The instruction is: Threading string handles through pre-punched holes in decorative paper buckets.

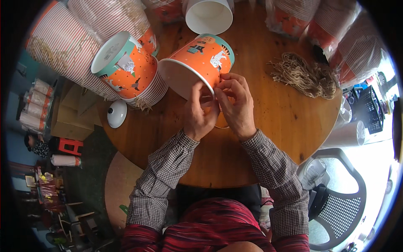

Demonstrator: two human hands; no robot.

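An orange paper bucket point(201, 59) with a teal base band and printed cartoon figures lies tilted over the table, its white open mouth toward my left. My left hand point(200, 114) grips its near rim, fingers reaching inside the mouth. Outside the same rim, my right hand point(236, 103) is closed in a pinch against the wall; what sits between its fingertips is hidden. A thin pale cord point(221, 127) curves on the table between my wrists. To the right lies a loose bundle of tan cords point(300, 75).
A stack of matching buckets point(130, 69) stands upside down at left, beside a white lid with a black knob point(117, 113). Another white bucket point(209, 17) lies at the back. Bagged bucket stacks point(331, 29) line the far right of the round wooden table point(268, 138). A grey chair point(342, 201) stands right.
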